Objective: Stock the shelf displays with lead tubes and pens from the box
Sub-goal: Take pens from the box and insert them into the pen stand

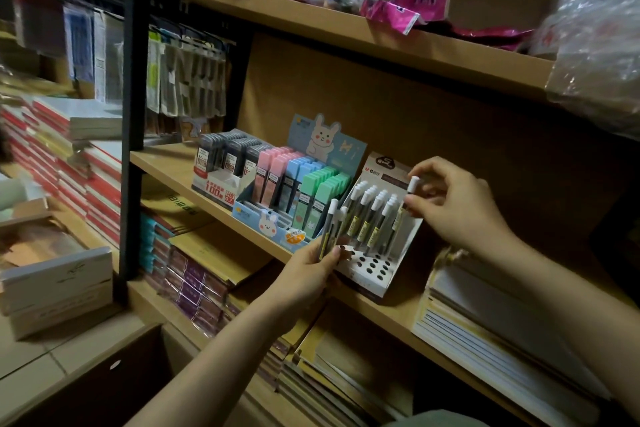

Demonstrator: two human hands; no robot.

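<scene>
Stationery shop: stocked shelves, pen displays, notebook stacks.

wooden shelf, three display boxes, notebooks

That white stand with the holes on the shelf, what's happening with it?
A person is filling the white stand with white-capped pens. The right hand pinches one pen near its top, at the stand's right back corner. The left hand holds a few more pens just in front of the stand. The back rows already have pens standing in them; the front holes are empty. Beside it sit trays of pastel lead tubes.
</scene>
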